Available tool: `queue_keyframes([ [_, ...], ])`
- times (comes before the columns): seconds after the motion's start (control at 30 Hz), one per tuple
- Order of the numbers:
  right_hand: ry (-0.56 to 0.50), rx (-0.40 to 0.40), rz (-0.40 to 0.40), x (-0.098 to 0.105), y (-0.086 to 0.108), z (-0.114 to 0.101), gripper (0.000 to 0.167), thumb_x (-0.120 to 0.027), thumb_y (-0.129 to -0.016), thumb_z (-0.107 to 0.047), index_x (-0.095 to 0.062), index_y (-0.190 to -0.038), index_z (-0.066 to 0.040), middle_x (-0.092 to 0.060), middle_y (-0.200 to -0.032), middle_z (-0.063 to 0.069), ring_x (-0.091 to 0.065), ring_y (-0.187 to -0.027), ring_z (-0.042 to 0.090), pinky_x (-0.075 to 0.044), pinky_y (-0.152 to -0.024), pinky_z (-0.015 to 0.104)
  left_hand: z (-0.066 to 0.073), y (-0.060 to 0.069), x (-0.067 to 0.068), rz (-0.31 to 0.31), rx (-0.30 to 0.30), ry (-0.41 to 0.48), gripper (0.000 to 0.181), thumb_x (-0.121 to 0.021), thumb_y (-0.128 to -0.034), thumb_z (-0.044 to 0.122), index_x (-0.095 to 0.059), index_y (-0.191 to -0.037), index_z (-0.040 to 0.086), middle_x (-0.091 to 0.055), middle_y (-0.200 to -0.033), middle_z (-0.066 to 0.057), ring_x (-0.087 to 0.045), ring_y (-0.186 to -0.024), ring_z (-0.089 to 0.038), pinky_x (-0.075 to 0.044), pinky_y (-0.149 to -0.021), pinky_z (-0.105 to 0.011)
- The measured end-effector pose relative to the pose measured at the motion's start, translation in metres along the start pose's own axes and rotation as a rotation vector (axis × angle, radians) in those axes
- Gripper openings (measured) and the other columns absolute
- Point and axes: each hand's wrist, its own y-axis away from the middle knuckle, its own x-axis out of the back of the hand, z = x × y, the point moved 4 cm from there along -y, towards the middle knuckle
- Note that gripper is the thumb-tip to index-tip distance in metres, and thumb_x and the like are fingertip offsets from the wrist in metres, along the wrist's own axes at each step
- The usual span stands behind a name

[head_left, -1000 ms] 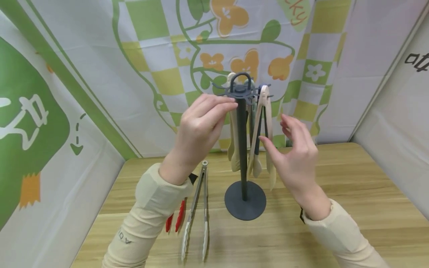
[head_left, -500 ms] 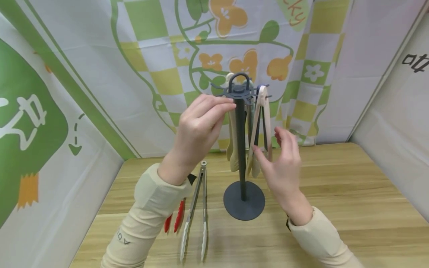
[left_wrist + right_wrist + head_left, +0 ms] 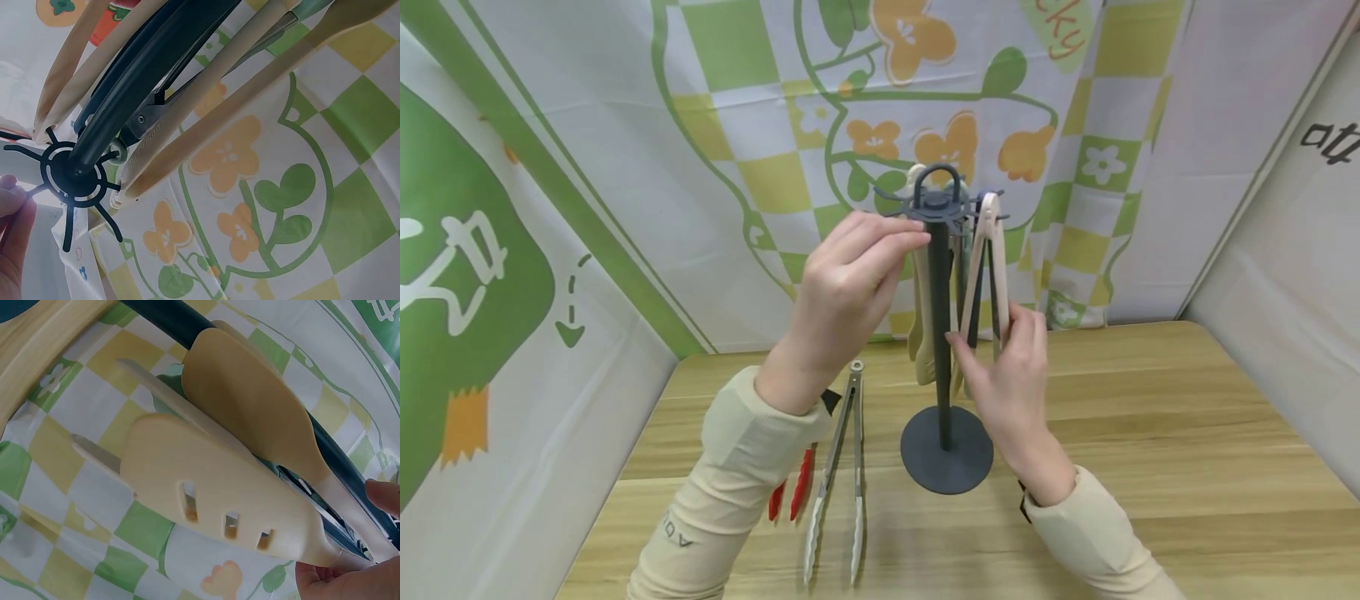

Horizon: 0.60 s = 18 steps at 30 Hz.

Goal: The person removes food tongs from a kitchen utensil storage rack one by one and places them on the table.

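Observation:
A dark grey rotating utensil stand (image 3: 940, 358) stands upright on the table, its top ring fitted with several hooks. My left hand (image 3: 850, 283) pinches one hook of that ring between thumb and fingers, as the left wrist view shows at the hook tip (image 3: 37, 190). From a hook on the right hang beige tongs (image 3: 997, 267) with a slotted head (image 3: 219, 487). My right hand (image 3: 1011, 387) holds their lower arms, thumb on the post side and fingers on the far right. More beige-headed tongs (image 3: 250, 394) hang behind the post, partly hidden by it.
Silver tongs with white tips (image 3: 859, 442) lie spread on the wooden table (image 3: 1150, 433), left of the stand's round base (image 3: 947, 471). Beside them, red-tipped tongs (image 3: 801, 483) are mostly covered by the left sleeve. A patterned cloth wall (image 3: 760, 183) rises behind.
My right hand has come in leftward and slightly down, from beside the hanging beige tongs to around their arms. The left hand and the stand look the same.

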Motion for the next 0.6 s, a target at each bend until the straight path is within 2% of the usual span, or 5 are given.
queue_keyframes([
  [0.3,0.003,-0.049,-0.029,-0.0055,0.0011,0.0026,0.052,-0.079,-0.069,-0.009,-0.046,-0.103,0.011,-0.044,-0.088,0.021,-0.043,-0.077,0.030,-0.037,-0.063,0.032,0.0004,0.0002,0.0002,-0.008,0.001,-0.002,0.018,-0.051,-0.0847,-0.011,-0.068,-0.086,-0.005,-0.068,-0.089,-0.014,-0.060,-0.080,-0.026,-0.051,-0.077,-0.025],
  [0.6,0.013,-0.072,-0.027,-0.0078,0.0009,0.0060,0.052,-0.080,-0.068,-0.008,-0.045,-0.101,0.011,-0.045,-0.090,0.022,-0.042,-0.078,0.031,-0.036,-0.063,0.033,0.0006,0.0001,0.0007,-0.009,-0.001,0.004,0.019,-0.050,-0.0849,-0.011,-0.068,-0.086,-0.005,-0.067,-0.089,-0.014,-0.061,-0.080,-0.026,-0.051,-0.078,-0.025],
])
